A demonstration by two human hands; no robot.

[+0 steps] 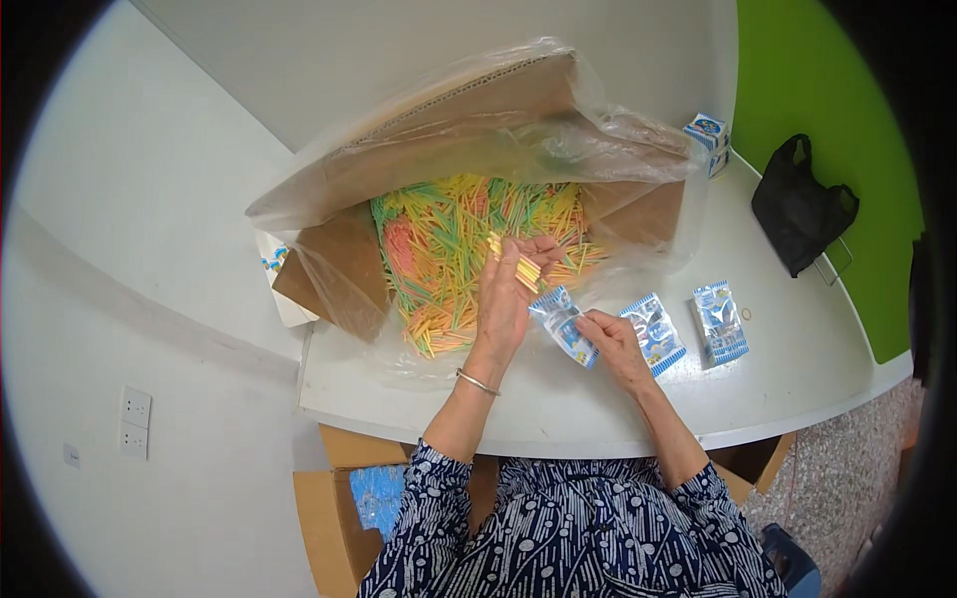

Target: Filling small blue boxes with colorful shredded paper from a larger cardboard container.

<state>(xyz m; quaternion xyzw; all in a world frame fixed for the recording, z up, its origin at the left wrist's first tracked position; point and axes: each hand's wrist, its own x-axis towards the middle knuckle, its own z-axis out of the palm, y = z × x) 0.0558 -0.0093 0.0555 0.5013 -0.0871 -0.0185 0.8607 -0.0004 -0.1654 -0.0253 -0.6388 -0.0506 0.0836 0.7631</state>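
My left hand (506, 289) holds a small bundle of yellow sticks (520, 267) between thumb and fingers, over the near right part of a large cardboard box (638, 211). Many thin sticks (459, 234) in yellow, green, orange and pink fill the box, which is lined with clear plastic. A blue and white packet (564, 327) is pinched in my right hand (613, 349), its upper end close to the lower ends of the bundle. Whether that end of the packet is open I cannot tell. A second blue and white packet (654, 334) lies just right of my right hand.
Further right on the white table (788, 369) lies another packet (721, 322), with a rubber band (746, 314) beside it. A black bag (802, 204) and a small blue and white box (709, 135) are at the back right. Below the table's left edge, an open carton (324, 518) holds blue packets (379, 495).
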